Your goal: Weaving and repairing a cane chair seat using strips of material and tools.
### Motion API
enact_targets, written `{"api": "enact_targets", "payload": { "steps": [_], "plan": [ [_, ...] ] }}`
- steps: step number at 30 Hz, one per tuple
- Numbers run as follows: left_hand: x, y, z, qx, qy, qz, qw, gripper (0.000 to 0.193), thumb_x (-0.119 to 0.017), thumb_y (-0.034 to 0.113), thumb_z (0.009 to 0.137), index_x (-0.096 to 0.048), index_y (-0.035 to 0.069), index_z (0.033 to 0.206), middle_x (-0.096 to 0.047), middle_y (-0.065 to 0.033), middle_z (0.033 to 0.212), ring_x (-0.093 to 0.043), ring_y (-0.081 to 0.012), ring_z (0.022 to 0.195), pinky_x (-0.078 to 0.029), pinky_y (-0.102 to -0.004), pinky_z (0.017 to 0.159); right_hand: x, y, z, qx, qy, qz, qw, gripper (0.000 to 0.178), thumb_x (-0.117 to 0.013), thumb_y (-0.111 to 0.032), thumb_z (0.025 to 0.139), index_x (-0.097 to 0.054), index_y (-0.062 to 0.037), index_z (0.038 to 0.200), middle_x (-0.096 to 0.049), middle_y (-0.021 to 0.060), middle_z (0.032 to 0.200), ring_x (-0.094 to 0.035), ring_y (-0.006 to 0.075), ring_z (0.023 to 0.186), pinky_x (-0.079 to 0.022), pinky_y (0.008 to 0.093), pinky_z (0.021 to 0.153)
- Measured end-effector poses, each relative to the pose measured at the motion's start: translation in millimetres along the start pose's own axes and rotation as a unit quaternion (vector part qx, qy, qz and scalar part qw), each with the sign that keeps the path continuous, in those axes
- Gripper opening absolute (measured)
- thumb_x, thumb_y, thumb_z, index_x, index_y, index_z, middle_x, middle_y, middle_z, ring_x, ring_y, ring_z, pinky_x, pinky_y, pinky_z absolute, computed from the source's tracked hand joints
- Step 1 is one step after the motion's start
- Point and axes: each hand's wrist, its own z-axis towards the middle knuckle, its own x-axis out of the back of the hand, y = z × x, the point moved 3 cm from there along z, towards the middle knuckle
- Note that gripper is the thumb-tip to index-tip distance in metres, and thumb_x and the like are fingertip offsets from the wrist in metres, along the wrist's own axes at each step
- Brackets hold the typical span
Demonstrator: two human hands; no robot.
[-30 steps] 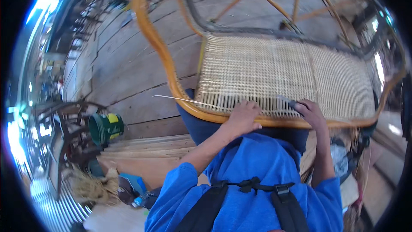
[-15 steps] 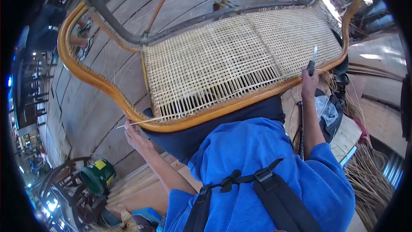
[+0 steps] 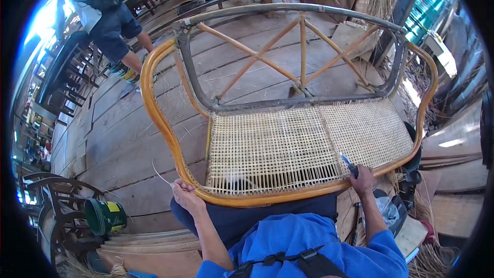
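Note:
Across my lap lies a rattan bench frame [image 3: 288,195] with a glossy orange-brown front rail and a seat of woven cane [image 3: 267,134]. Close to the front rail the weave is more open, with bare upright strands and gaps. At the left front corner my left hand [image 3: 189,198] pinches a thin pale cane strip [image 3: 163,177], whose free end curves up past the fingers. My right hand [image 3: 363,179] is closed round the dark handle of a knife [image 3: 350,166] over the seat's front right, its pale blade pointing up and left.
A green bucket [image 3: 105,216] with yellow patches stands at the lower left beside dark curved furniture parts [image 3: 56,206]. Another person [image 3: 110,25] stands at the upper left. Boards [image 3: 154,247] lie by my left; a plastic bag [image 3: 387,211] and loose fibres are at my right.
My view has tilted up, showing the bench's backrest and the other person. The knife's blade now points more to the left. My left hand still grips the cane strip.

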Motion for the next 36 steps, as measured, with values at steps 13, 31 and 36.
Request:
{"api": "enact_targets", "payload": {
  "steps": [13,31,36],
  "plan": [
    [15,13,38,0.029,-0.047,0.102,0.993,0.028,-0.056,0.025,0.091,-0.058,0.000,0.102,-0.059,-0.0071,0.091,-0.058,-0.0150,0.082,-0.048,-0.0269,0.076,2,7,26,0.099,-0.174,0.106,0.974,0.035,-0.066,-0.017,0.073,-0.054,0.0002,0.101,-0.059,0.0229,0.085,-0.058,0.0392,0.078,-0.046,0.0430,0.069],
    [25,-34,23,-0.153,-0.009,0.359,0.921,0.022,-0.047,0.012,0.091,-0.055,-0.005,0.103,-0.056,-0.0081,0.085,-0.053,-0.0158,0.076,-0.044,-0.0299,0.073,-10,25,36,-0.007,-0.170,0.126,0.977,0.042,-0.074,-0.027,0.065,-0.053,-0.0009,0.089,-0.061,0.0218,0.078,-0.059,0.0400,0.076,-0.046,0.0452,0.067],
    [2,-15,6,-0.188,0.015,0.356,0.915,0.019,-0.040,0.013,0.096,-0.055,0.000,0.096,-0.052,-0.0055,0.083,-0.051,-0.0138,0.077,-0.042,-0.0278,0.074,7,25,38,-0.012,-0.106,0.108,0.988,0.039,-0.074,-0.025,0.065,-0.053,-0.0015,0.088,-0.061,0.0210,0.078,-0.059,0.0395,0.075,-0.046,0.0455,0.067]
  ]
}}
